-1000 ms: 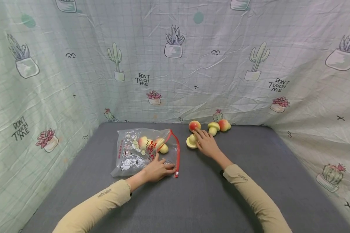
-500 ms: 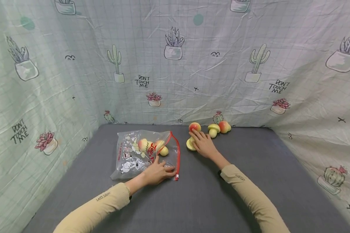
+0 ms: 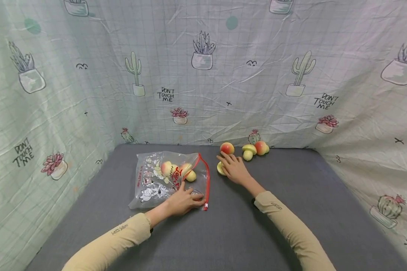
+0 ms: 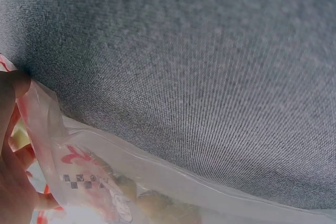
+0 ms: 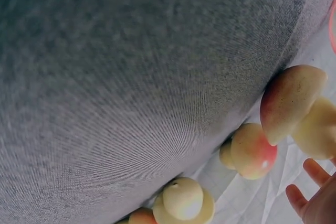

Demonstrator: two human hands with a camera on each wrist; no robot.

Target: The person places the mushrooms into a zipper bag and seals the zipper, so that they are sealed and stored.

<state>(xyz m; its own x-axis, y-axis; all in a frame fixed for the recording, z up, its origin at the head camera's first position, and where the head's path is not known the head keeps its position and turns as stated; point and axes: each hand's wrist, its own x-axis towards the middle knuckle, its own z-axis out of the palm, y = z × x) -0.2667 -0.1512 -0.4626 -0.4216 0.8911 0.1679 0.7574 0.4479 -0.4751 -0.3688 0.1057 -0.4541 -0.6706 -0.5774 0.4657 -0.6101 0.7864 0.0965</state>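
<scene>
Pick-up looks like our step: near the desk's (image 3: 203,241) far left corner our left hand (image 3: 181,200) pinches the clear bag (image 3: 157,188); towards the far edge's middle our right hand (image 3: 235,169) covers a mushroom (image 5: 294,100), visible fingers extended, grip unclear. Next calls, we judge, for a secure hold.

Bag (image 3: 169,184) lies left on worktop (image 3: 230,229), bagged mushrooms (image 3: 167,168) inside, left hand (image 3: 181,201) at its mouth; rightward, near mushroom (image 3: 221,168) by right hand (image 3: 235,169), rear mushroom (image 3: 227,148) behind, paired mushrooms (image 3: 249,149) farther right, cloth (image 3: 224,82) beyond.
</scene>
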